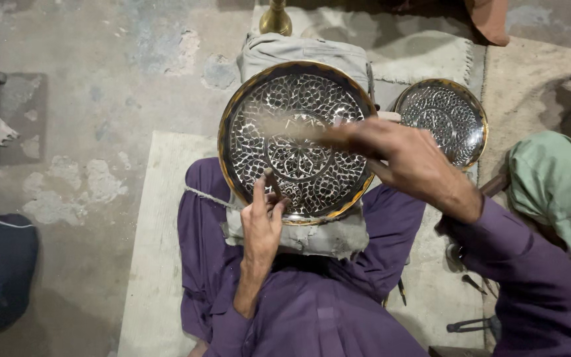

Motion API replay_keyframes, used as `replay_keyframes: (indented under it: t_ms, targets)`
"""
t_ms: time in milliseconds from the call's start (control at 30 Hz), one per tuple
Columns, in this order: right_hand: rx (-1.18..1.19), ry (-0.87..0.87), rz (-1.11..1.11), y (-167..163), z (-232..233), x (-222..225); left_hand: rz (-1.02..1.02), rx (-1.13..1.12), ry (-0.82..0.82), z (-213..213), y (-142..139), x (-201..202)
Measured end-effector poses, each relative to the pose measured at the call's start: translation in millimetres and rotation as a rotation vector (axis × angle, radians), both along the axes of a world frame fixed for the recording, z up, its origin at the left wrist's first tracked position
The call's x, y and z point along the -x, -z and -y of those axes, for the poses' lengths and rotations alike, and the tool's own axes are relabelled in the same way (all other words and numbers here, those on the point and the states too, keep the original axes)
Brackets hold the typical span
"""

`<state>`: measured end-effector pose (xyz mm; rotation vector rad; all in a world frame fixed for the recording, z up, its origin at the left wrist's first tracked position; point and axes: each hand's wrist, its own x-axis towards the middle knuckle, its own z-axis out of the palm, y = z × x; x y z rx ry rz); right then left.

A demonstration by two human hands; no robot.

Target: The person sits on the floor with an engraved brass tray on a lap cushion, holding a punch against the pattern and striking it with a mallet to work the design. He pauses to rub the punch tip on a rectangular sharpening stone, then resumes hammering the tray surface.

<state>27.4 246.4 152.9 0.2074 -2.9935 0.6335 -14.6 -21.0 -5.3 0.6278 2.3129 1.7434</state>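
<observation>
Engraved brass plate [297, 142], rigid, probably heavy and easily marred, rests on a padded block across the lap; left hand [262, 218] pinches a chisel; right hand [401, 158] grips a blurred hammer. Best held by its rim.
</observation>
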Motion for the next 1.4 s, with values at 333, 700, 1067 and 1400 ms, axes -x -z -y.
replay_keyframes:
  t_ms: [333, 700, 1067, 1400]
  targets:
    - [-0.392, -0.05, -0.022, 4, 0, 0, -0.038, -0.034, -0.007, -1, -3, 0]
    - [-0.156, 0.088, -0.043, 8, -5, -3, -0.018, -0.014, -0.006, 0, -4, -3]
    - [-0.286, -0.001, -0.043, 14, -8, -9, -0.003, 0.043, -0.022, -3, 1, -3]
    - [-0.437, -0.038, -0.165, 13, -7, -15, -0.024, 0.061, -0.03, -2, -8, -1]
